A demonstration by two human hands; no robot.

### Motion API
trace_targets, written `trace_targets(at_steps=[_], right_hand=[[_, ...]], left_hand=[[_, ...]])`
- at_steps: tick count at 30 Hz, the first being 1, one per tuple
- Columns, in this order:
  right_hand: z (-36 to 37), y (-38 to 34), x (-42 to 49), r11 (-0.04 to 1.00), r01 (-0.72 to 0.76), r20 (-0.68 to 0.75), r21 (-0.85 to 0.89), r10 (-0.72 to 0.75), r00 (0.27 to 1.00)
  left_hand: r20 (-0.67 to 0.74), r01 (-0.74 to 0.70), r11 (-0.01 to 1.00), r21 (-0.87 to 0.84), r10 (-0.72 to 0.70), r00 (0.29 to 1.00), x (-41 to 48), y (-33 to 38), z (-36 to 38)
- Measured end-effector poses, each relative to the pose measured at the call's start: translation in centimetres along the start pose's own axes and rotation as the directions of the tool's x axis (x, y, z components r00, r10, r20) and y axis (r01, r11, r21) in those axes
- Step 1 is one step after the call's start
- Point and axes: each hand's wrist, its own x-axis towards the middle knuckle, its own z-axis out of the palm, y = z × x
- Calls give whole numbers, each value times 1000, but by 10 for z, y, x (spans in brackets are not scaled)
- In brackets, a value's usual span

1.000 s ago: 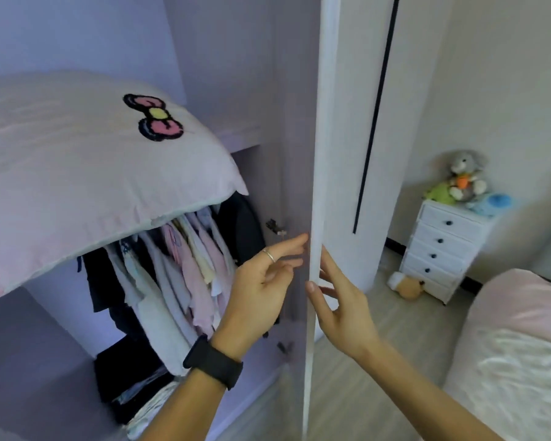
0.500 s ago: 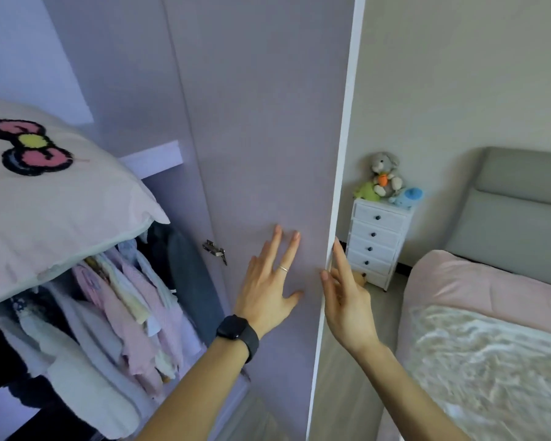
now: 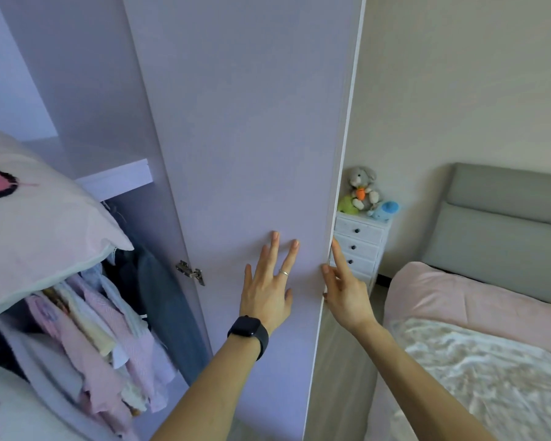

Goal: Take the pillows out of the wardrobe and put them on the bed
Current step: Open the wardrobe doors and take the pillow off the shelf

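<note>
While the pillow [image 3: 39, 237] lies in the wardrobe [image 3: 77, 90] at frame left, the left hand [image 3: 268, 288] presses flat, fingers spread, on the door [image 3: 252, 138]; the right hand [image 3: 344, 294] touches its edge with straight fingers. Bed [image 3: 477, 313], lower right, shows no pillow: transfer judged not begun.

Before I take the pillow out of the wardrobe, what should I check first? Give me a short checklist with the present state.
1. Wardrobe door open past the pillow: ok.
2. Left hand holds nothing, lies flat on the door: ok.
3. Right hand holds nothing, touches the door's edge: ok.
4. Pillow within reach on its shelf above the hanging clothes: ok.
5. Bed free where the pillow goes: cannot tell, only part shows.
</note>
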Motion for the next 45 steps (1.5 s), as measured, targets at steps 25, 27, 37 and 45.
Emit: trace_targets(at_steps=[25,27,37,45], right_hand=[[114,-97,-120,957,202,122,208,-231,965],[126,-122,-119,924,274,150,267,-321,935],[167,-279,-83,705,493,154,510,-639,754],[186,-401,4,640,587,142,497,-727,672]], left_hand=[[-157,354,931,-82,-363,918,-171,-96,-116],[-231,388,919,-70,-394,890,-187,-102,-144],[-607,550,830,94,-390,692,-218,-132,-316],[-623,781,624,9,-608,493,-185,-200,-432]])
